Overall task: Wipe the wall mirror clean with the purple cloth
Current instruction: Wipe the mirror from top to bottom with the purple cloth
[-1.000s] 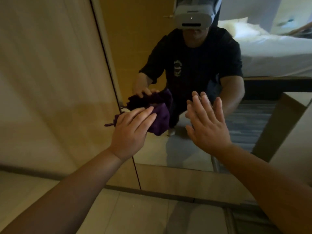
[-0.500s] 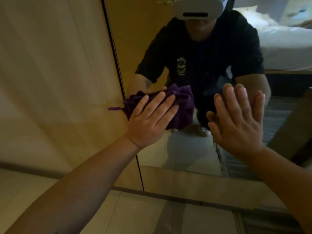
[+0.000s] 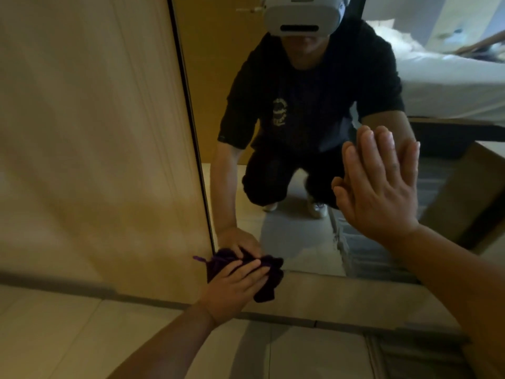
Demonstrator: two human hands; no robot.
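The wall mirror (image 3: 295,236) fills the upper right of the head view and reflects a crouching person. My left hand (image 3: 235,288) presses the bunched purple cloth (image 3: 269,280) flat against the mirror's bottom left corner, partly over the wooden base strip. Most of the cloth is hidden under my fingers. My right hand (image 3: 379,187) lies flat on the glass, higher and to the right, fingers straight and close together, holding nothing.
A light wooden wall panel (image 3: 95,146) borders the mirror's dark left edge (image 3: 196,146). A wooden base strip (image 3: 341,296) runs under the glass, with pale floor tiles (image 3: 68,337) below. A white bed and a wooden block show in the reflection.
My left hand slid the cloth down the glass from mid height to the bottom left corner. My right hand stayed pressed on the mirror.
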